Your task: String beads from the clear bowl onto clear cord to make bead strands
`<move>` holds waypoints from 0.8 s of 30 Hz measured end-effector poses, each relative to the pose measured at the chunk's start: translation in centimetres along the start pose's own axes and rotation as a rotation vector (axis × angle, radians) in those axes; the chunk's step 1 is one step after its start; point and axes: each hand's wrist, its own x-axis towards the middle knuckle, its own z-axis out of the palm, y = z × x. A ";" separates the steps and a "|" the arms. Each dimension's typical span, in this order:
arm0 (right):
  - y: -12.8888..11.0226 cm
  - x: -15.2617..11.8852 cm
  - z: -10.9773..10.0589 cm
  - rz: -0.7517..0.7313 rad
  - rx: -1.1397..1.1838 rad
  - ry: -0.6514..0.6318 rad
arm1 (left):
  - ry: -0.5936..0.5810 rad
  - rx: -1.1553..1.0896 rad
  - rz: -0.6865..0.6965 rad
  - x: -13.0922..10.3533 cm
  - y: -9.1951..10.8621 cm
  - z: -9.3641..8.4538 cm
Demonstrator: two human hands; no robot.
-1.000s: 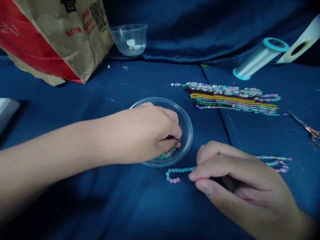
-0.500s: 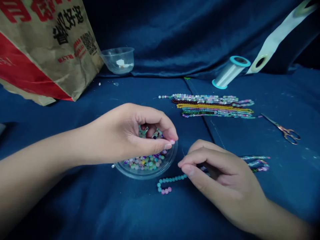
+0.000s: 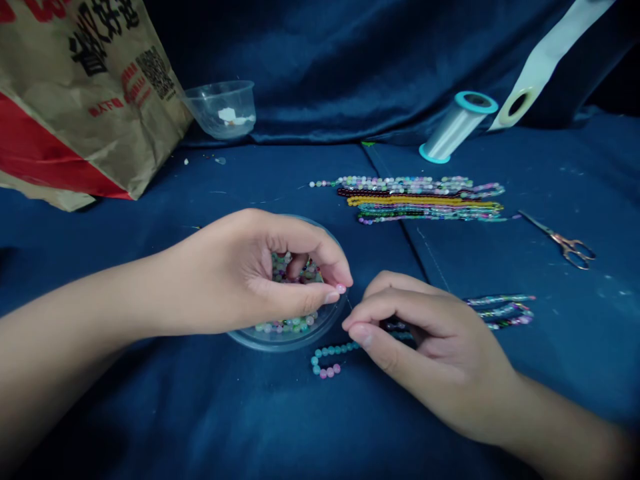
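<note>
The person's left hand (image 3: 250, 270) is pinching a pink bead (image 3: 341, 289) between thumb and fingertip, closed on it just above the near right rim of a clear bowl (image 3: 270, 345); the grip is probably sitting at the very tips because the bead is so small. The other fingers are curling over loose beads (image 3: 293, 325) in the bowl. The right hand (image 3: 425, 347) is closing thumb and forefinger on a fine thread (image 3: 349, 303), seemingly leaving a short end bare so that the tip is standing clear of the skin. That end is pointing up and slightly left, towards the bead; which way the bead's hole is facing cannot be made out. Below, a string of blue and pink beads (image 3: 338, 349) is lying on the blue cloth (image 3: 240, 413), its longer run stretching roughly left to right and its left end bending into a hook, with the pink beads pointing back rightwards. Its other end is passing behind the right hand, so whether it is joining the pinched thread is hidden.
</note>
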 end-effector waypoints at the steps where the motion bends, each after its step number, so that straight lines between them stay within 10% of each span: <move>1: 0.0 0.0 0.0 0.005 0.001 -0.003 | 0.002 -0.001 0.007 0.0 0.0 0.1; 24: 0.1 -0.1 0.2 0.020 0.006 -0.021 | -0.013 0.107 0.261 -0.4 0.7 1.3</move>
